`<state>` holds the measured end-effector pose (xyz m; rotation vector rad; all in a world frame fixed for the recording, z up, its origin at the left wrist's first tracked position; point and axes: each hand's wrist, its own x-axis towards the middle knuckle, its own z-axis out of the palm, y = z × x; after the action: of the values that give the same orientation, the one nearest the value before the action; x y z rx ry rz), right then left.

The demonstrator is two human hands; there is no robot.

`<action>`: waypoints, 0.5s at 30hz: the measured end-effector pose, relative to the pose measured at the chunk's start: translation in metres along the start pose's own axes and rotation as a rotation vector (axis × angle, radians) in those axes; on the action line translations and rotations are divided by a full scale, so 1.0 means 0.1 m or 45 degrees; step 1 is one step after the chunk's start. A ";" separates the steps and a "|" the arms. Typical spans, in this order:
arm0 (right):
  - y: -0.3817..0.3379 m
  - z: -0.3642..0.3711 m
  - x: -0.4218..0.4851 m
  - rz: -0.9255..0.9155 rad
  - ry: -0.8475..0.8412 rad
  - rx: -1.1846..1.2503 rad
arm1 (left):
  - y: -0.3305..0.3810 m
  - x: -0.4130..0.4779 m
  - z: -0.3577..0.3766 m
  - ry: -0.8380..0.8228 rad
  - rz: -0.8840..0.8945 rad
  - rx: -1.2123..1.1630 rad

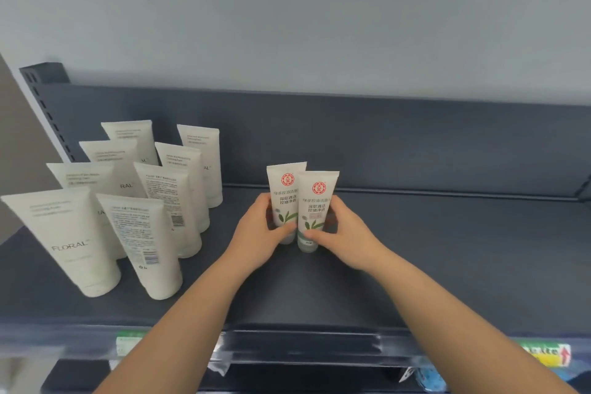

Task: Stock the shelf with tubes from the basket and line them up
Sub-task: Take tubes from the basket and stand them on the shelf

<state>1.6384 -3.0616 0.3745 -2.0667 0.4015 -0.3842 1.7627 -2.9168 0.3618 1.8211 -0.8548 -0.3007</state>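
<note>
Two small green-leaf tubes stand cap-down at the centre of the frame on the dark shelf (415, 265), touching side by side. The left hand (256, 233) has its grip clamped on the left tube (285, 198), and the right hand (345, 233) is wrapped round the right tube (316, 205), thumbs across the fronts. At the left of the frame eight larger white FLORAL tubes (76, 240) already stand in two rows running toward the back. Judging from this, one product is stocked and the second row has only begun; the right half of the shelf is unfilled. No basket is in view, so how many tubes are left cannot be told.
</note>
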 end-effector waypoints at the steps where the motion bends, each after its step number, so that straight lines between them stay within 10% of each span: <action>1: 0.02 -0.01 0.04 0.008 0.020 0.006 | -0.01 0.03 0.01 0.020 -0.012 -0.008; 15: 0.16 0.13 0.65 0.067 0.201 0.054 | -0.13 0.58 0.13 0.233 -0.145 0.157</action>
<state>1.7002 -3.0874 0.3612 -1.9873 0.5370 -0.5213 1.8017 -2.9627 0.3556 1.9823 -0.6562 -0.1525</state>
